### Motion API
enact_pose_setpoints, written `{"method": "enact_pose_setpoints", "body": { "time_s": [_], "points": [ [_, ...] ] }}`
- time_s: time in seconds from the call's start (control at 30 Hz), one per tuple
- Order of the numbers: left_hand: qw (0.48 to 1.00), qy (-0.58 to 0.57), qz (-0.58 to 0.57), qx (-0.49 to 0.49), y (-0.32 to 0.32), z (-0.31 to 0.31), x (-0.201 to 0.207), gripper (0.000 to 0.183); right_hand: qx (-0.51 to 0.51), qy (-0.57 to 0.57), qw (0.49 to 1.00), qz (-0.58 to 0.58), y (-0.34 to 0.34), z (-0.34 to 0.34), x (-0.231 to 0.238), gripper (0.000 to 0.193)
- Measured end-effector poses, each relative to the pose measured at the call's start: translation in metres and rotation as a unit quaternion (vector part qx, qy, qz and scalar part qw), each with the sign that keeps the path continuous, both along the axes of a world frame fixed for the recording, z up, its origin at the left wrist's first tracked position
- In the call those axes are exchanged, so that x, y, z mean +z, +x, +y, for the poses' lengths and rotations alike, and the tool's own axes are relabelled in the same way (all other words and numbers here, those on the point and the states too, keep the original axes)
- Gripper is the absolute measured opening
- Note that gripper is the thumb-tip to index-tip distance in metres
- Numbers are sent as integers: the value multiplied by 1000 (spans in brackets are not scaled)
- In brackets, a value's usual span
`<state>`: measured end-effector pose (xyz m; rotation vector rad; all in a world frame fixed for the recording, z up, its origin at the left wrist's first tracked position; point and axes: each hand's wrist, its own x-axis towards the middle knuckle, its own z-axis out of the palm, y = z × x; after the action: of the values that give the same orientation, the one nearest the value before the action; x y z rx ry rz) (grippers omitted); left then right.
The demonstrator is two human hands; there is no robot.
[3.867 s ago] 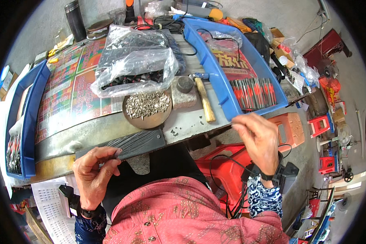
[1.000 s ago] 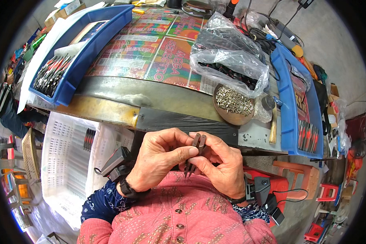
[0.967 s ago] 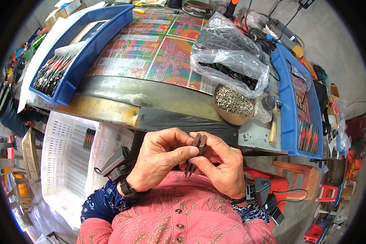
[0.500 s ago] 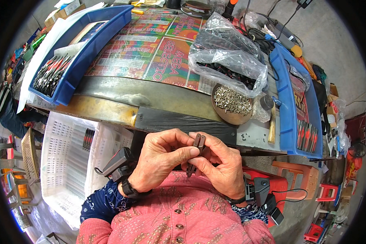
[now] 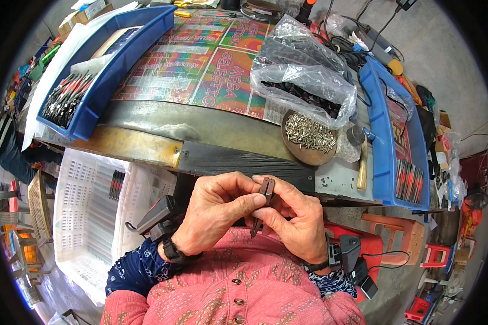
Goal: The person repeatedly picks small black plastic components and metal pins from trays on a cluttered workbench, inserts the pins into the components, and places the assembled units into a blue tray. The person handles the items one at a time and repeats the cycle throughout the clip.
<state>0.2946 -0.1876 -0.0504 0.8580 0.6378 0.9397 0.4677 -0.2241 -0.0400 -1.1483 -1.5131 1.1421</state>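
Since a second ago, the pair of slim, dark-brown, metal-looking strips (image 5: 266, 190) has come together, its splayed ends drawn into one narrow shape. Fingers of the left hand (image 5: 220, 214) and right hand (image 5: 297, 225) pinch it from either side, so it slants between them, above the pink patterned shirt (image 5: 222, 284) and short of the grey metal-faced worktop (image 5: 146, 120). It probably weighs little and feels stiff and rather slick; the flat flanks near the middle look the surest hold, sparing the thin tips. Beyond lie a round brown dish (image 5: 302, 157) of small silvery pins (image 5: 309, 132) and a clear plastic bag (image 5: 298, 76).
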Motion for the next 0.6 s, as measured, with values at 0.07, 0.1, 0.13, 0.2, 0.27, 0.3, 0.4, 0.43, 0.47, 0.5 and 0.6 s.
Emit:
{"method": "enact_pose_setpoints", "body": {
  "time_s": [0.07, 0.1, 0.13, 0.2, 0.27, 0.3, 0.4, 0.43, 0.47, 0.5, 0.6],
  "points": [
    [1000, 7, 4, -4, 1, 4, 2, 8, -6, -10, 1000, 12, -1, 3, 3, 46],
    [1000, -5, 21, -4, 1, 5, 4, 10, -10, -18, 1000, 19, -1, 4, 4, 46],
    [998, 30, 47, 3, 2, 8, 4, 11, -20, -39, 999, 11, -1, 7, 7, 46],
    [997, 56, 38, 22, 6, 15, 7, 12, -14, -32, 999, 6, 3, 13, 14, 46],
    [996, 81, 22, 22, 7, 23, 12, 14, -11, -12, 1000, 8, 5, 21, 22, 46],
    [996, 81, 31, 20, 7, 27, 16, 14, -14, -7, 1000, 4, 5, 24, 26, 45],
    [995, 90, 26, 20, 9, 37, 25, 15, -13, 3, 1000, 6, 3, 35, 36, 44],
    [995, 95, 25, 25, 9, 39, 28, 15, -11, 5, 1000, 12, 3, 38, 39, 44],
    [994, 100, 24, 29, 10, 41, 29, 15, -7, 5, 1000, 18, 3, 41, 40, 43],
    [994, 104, 25, 33, 10, 42, 30, 15, -2, 6, 1000, 27, 3, 43, 41, 42],
    [992, 117, 24, 38, 10, 47, 33, 15, -1, 12, 999, 33, 3, 49, 44, 38]
  ]
}}
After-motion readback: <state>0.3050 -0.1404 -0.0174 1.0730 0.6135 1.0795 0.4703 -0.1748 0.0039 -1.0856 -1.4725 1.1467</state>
